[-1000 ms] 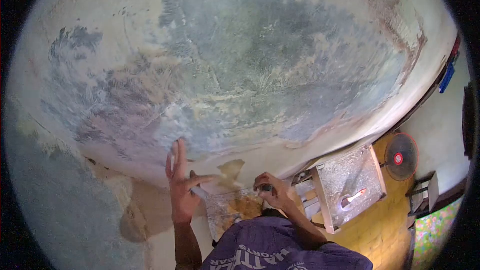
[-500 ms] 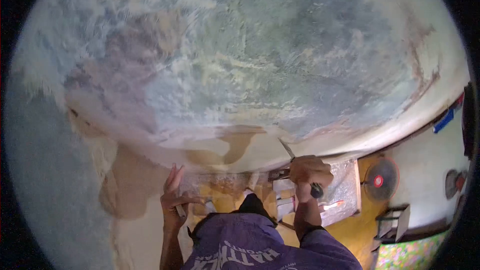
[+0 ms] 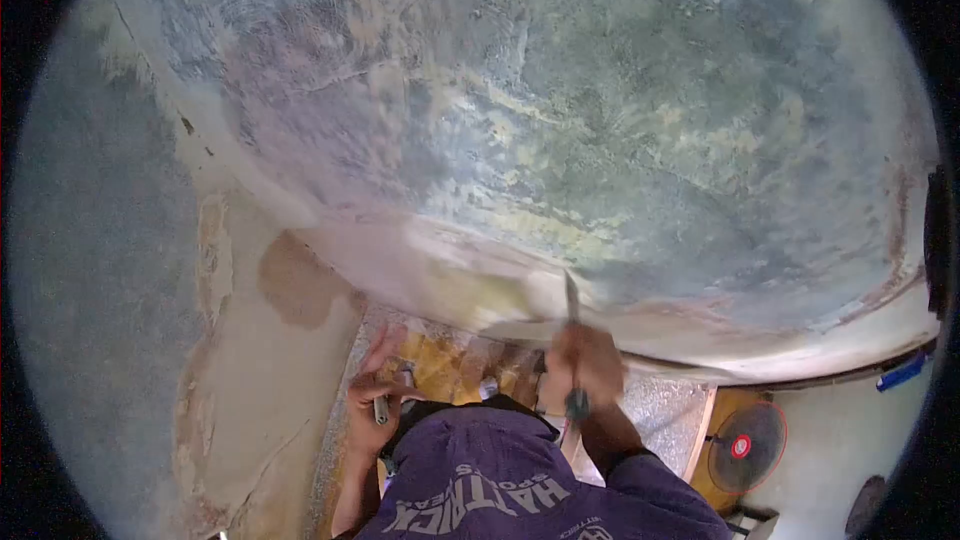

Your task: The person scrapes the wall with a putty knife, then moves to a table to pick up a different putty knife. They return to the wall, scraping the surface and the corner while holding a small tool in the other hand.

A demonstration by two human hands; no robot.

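**Right hand [image 3: 587,368] grips a slim tool [image 3: 571,298] against the patchy plaster surface [image 3: 610,130]**

The right forearm [image 3: 612,435] rises from the bottom of the frame, right of centre, and leans a little to the left. The right hand is closed in a fist around the tool, blurred at the knuckles. A narrow, dark blade points up out of the fist, and the dark butt of the handle shows below it. The blade's tip lies at the lower edge of the grey-green area; whether it presses on the plaster or sits just off it, I cannot tell.

The left forearm [image 3: 355,490] comes up at the lower left of centre. The left hand [image 3: 377,402] is partly open: some fingers stretch upward, blurred, while the others curl about a small grey piece [image 3: 381,410], too small to identify.

The plaster surface fills the upper and middle frame, mottled blue-grey and green, with cream streaks and a mauve cast at left. Its lower band is smoother and pale, with a yellowish-olive patch left of the blade. A brown stain [image 3: 305,282] marks the pale wall at left.

At the bottom is the purple shirt [image 3: 490,470]; at lower right, a round fan [image 3: 741,447] with a red rim.
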